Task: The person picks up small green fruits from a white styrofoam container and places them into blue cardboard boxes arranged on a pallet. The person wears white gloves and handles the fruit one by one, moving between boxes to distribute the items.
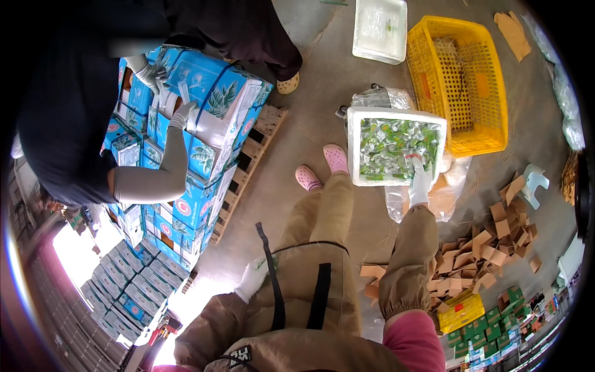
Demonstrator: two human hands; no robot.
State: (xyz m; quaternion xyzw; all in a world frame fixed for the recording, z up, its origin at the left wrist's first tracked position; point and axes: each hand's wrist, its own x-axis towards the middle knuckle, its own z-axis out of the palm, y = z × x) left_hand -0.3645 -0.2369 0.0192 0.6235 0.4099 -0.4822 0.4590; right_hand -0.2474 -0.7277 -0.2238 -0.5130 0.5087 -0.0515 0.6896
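Observation:
My right hand [420, 181], in a white glove, reaches over the near rim of a white foam box [397, 113]. Its fingertips are among small clear packets with green contents [395, 144] that fill the box. A small red item [412, 156] shows at the fingertips; whether the fingers grip it is unclear. My left hand [251, 279], also gloved in white, is low beside my brown apron [304, 279], near a dangling black strap [274, 283]. Its fingers are partly hidden, so I cannot make out a hold on anything.
Beyond the foam box stand a yellow plastic crate [479, 83] and a foam lid [379, 32]. Cut cardboard pieces [483, 251] lie at right. To the left, a co-worker's gloved hands [183, 114] touch strapped blue cartons [200, 79] on a wooden pallet [251, 158].

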